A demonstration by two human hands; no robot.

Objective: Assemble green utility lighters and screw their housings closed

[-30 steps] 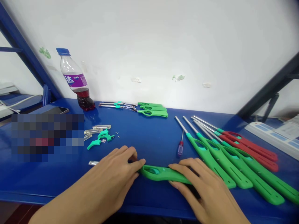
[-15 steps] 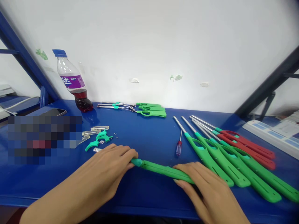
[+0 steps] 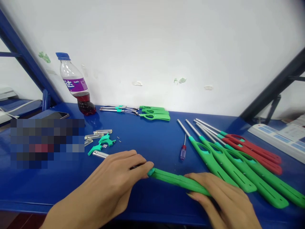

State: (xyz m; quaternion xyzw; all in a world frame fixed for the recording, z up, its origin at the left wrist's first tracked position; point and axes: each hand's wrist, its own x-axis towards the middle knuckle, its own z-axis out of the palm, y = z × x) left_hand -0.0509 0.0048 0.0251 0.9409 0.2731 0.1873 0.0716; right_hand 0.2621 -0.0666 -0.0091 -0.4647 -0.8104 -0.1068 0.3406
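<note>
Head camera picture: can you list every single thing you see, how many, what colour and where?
held lighter: 1, green, front of the table, between both hands
finished lighters: about 4 green, right side, in a row
red lighters: 2, red, behind the green row
far lighters: about 3, green, by the wall
screwdriver: 1, red and purple handle, middle
small parts: several, teal and metal, left of middle
bottle: 1, clear, blue cap, dark drink, back left
phone: 1, dark, far left
table: 1, blue
left hand: on the lighter's tube end
right hand: on the lighter's handle
</note>
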